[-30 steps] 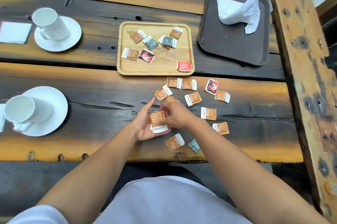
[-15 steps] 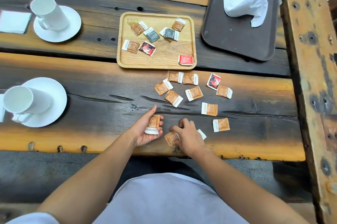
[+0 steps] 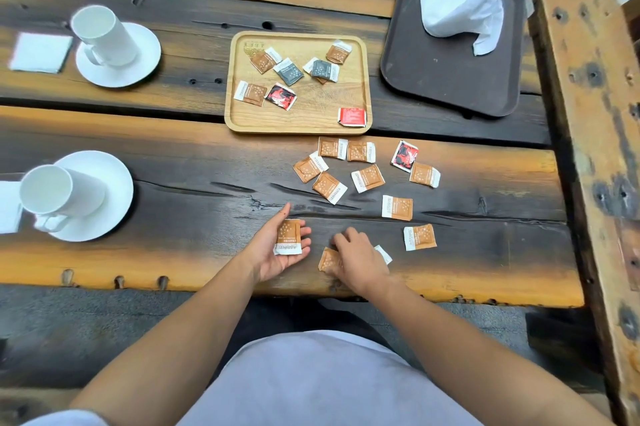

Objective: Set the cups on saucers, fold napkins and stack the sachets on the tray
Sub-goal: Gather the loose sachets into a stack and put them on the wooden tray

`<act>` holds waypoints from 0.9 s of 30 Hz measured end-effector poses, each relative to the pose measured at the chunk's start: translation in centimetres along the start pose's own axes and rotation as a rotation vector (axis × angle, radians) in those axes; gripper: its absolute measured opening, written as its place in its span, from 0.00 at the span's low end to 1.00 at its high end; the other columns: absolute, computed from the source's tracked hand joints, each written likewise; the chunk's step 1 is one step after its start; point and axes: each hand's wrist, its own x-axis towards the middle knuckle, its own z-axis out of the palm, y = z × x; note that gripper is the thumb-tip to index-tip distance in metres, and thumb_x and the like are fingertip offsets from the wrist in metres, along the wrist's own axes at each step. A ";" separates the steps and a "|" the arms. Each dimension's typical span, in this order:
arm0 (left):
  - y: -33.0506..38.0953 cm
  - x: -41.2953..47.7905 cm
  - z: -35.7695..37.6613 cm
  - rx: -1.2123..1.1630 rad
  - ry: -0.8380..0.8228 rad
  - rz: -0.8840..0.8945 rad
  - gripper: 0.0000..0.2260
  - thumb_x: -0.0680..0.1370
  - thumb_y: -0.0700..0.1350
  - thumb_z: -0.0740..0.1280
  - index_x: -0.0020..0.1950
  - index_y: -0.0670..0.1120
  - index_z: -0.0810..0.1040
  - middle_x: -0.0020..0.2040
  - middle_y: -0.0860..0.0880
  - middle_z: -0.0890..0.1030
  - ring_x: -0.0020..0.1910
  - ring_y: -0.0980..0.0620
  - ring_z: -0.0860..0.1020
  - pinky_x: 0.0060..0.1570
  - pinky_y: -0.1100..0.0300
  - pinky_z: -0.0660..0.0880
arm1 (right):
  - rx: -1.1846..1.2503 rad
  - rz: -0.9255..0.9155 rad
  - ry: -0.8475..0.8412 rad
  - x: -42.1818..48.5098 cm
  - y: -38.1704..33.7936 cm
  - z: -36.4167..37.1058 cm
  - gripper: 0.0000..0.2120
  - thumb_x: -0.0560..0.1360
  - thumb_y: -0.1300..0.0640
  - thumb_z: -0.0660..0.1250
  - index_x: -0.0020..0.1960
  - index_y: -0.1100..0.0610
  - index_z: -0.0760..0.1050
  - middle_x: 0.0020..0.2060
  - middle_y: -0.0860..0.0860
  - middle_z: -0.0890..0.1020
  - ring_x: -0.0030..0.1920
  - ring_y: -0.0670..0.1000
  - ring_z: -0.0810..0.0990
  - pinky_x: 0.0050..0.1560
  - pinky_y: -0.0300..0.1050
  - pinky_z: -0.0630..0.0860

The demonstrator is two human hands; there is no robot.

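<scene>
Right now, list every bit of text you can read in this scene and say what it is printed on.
None can be read.
Sachet in the left hand: dark print on its white end, too blurred to read.
Loose orange sachets on the table: print on their white strips, too small.
Red sachet on the wooden tray: white lines, illegible.
Tray's top left corner: a faint mark, unreadable.

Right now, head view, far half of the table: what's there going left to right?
Folded white napkin → cup on its saucer → wooden tray with sachets scattered on it → dark tray holding a loose white napkin.
</scene>
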 end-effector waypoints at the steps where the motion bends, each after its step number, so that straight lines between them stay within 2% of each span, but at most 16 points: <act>1: -0.1 -0.1 -0.1 -0.004 0.002 0.003 0.24 0.72 0.62 0.70 0.55 0.42 0.79 0.48 0.43 0.83 0.41 0.47 0.81 0.44 0.53 0.81 | -0.018 0.001 0.009 -0.2 -0.3 0.4 0.21 0.74 0.50 0.70 0.62 0.54 0.69 0.60 0.53 0.70 0.62 0.56 0.68 0.56 0.52 0.73; 3: -0.3 -0.2 -0.2 -0.001 0.010 0.005 0.24 0.72 0.62 0.71 0.53 0.42 0.80 0.47 0.43 0.83 0.41 0.47 0.81 0.43 0.53 0.81 | -0.006 0.042 0.028 -0.6 -1.0 1.0 0.19 0.75 0.53 0.70 0.62 0.54 0.68 0.60 0.53 0.72 0.62 0.56 0.69 0.56 0.51 0.73; 6: -0.5 -0.4 -0.4 0.004 0.020 0.009 0.22 0.72 0.61 0.71 0.51 0.42 0.80 0.46 0.44 0.83 0.40 0.47 0.82 0.42 0.54 0.81 | 0.174 0.185 0.013 -0.6 -1.6 0.8 0.13 0.75 0.56 0.69 0.56 0.54 0.70 0.56 0.54 0.77 0.57 0.57 0.75 0.53 0.50 0.73; 9: -0.7 -0.6 -0.6 0.012 0.014 0.007 0.22 0.72 0.60 0.72 0.51 0.42 0.80 0.46 0.44 0.84 0.40 0.47 0.82 0.41 0.54 0.82 | 0.235 0.212 -0.010 -0.5 -1.3 0.1 0.08 0.74 0.56 0.69 0.50 0.52 0.71 0.55 0.54 0.75 0.56 0.58 0.75 0.53 0.49 0.73; 12: -1.0 -0.8 -0.7 0.022 0.006 0.009 0.22 0.71 0.60 0.72 0.51 0.42 0.80 0.45 0.44 0.84 0.39 0.47 0.82 0.40 0.55 0.82 | 0.170 0.186 -0.004 -0.5 -1.0 -0.1 0.08 0.75 0.56 0.68 0.51 0.53 0.71 0.56 0.54 0.73 0.58 0.58 0.74 0.53 0.51 0.74; 14: -1.1 -0.9 -0.8 0.033 0.001 0.005 0.21 0.71 0.60 0.72 0.51 0.43 0.81 0.46 0.44 0.84 0.39 0.48 0.82 0.41 0.54 0.81 | 0.147 0.208 0.009 -0.5 -1.1 -0.1 0.10 0.74 0.58 0.68 0.53 0.54 0.70 0.54 0.54 0.76 0.56 0.58 0.76 0.49 0.50 0.74; 16: -1.3 -1.0 -0.8 0.043 0.002 0.000 0.21 0.71 0.59 0.72 0.51 0.43 0.80 0.46 0.44 0.83 0.40 0.47 0.82 0.41 0.54 0.81 | 0.209 0.273 0.008 -0.6 -1.0 -0.1 0.12 0.73 0.57 0.71 0.51 0.54 0.69 0.50 0.54 0.79 0.52 0.58 0.78 0.43 0.49 0.73; 17: -1.3 -1.0 -0.8 0.044 0.006 0.000 0.21 0.72 0.59 0.73 0.52 0.43 0.80 0.46 0.44 0.83 0.40 0.47 0.82 0.41 0.54 0.82 | 0.299 0.314 0.002 -0.5 -1.0 -0.2 0.12 0.72 0.56 0.73 0.49 0.54 0.70 0.47 0.54 0.80 0.49 0.57 0.79 0.43 0.48 0.73; 19: -1.4 -1.1 -0.9 0.040 0.022 0.007 0.21 0.72 0.59 0.72 0.54 0.43 0.80 0.47 0.44 0.83 0.41 0.47 0.82 0.40 0.55 0.82 | 0.627 0.381 -0.021 -0.4 -0.9 -0.7 0.11 0.70 0.56 0.76 0.43 0.56 0.73 0.40 0.53 0.80 0.41 0.53 0.78 0.41 0.45 0.74; 22: -1.3 -1.1 -0.8 0.059 0.049 0.027 0.21 0.73 0.61 0.70 0.52 0.43 0.80 0.46 0.44 0.83 0.41 0.48 0.82 0.42 0.54 0.81 | 1.094 0.427 -0.045 -0.6 -1.4 -2.4 0.07 0.74 0.56 0.73 0.44 0.57 0.76 0.30 0.52 0.75 0.28 0.48 0.69 0.27 0.40 0.66; 24: -1.2 -1.2 -0.4 0.072 0.008 0.012 0.23 0.73 0.63 0.68 0.50 0.43 0.81 0.47 0.43 0.83 0.44 0.46 0.82 0.48 0.52 0.79 | 1.188 0.378 -0.082 -0.7 -1.9 -3.6 0.05 0.76 0.55 0.71 0.46 0.57 0.78 0.29 0.51 0.74 0.26 0.46 0.67 0.25 0.38 0.63; 27: -1.1 -1.6 0.4 0.064 -0.174 -0.057 0.31 0.74 0.67 0.64 0.57 0.40 0.83 0.52 0.39 0.83 0.50 0.43 0.81 0.56 0.50 0.77 | 1.227 0.253 -0.171 -0.7 -3.2 -4.6 0.07 0.76 0.54 0.71 0.48 0.58 0.81 0.30 0.50 0.79 0.27 0.45 0.71 0.26 0.37 0.65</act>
